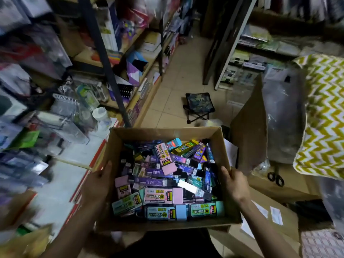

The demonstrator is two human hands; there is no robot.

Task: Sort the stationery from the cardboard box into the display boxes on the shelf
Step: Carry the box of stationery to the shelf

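Two hands — left hand [101,180], right hand [235,183] — grip a cardboard box [167,134] crammed with colourful stationery [167,179].

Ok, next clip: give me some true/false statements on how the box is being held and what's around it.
1. The left hand and the right hand hold the cardboard box by opposite side walls. True.
2. The cardboard box is nearly empty. False: it is full of stationery packs.
3. A folding stool stands on the floor beyond the box. True.
4. The right hand has lifted a pink pack out of the box. False: it holds only the box's wall, and the pink packs lie inside.
5. Scissors lie to the right of the box. True.
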